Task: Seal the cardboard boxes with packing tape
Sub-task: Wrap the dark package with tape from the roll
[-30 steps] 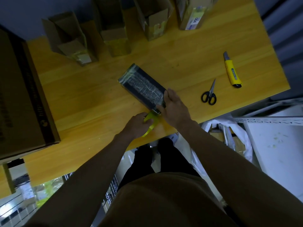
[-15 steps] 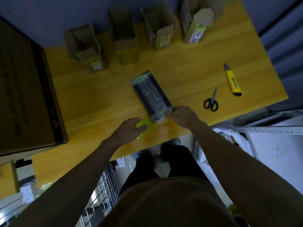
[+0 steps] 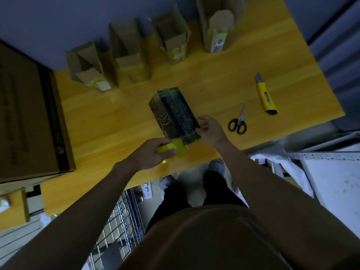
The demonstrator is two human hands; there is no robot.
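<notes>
A dark rectangular box [image 3: 173,114] wrapped in shiny clear tape lies on the yellow wooden table [image 3: 116,117], tilted up on one long edge. My left hand [image 3: 152,154] grips a yellow-green roll of packing tape [image 3: 173,150] at the box's near end. A strip of tape runs from the roll onto the near end of the box. My right hand [image 3: 211,131] touches the box's right near corner with thumb and fingertips, fingers loosely spread.
Several open brown cardboard boxes [image 3: 132,55] stand along the table's far edge. Black scissors [image 3: 238,121] and a yellow utility knife [image 3: 266,95] lie to the right. A large brown carton [image 3: 29,117] fills the table's left end. A wire rack [image 3: 120,217] is below.
The box has turned and tipped up onto its side, showing a patterned face. My left hand has moved the tape roll right, under the box's near end. My right hand has shifted to the box's right corner.
</notes>
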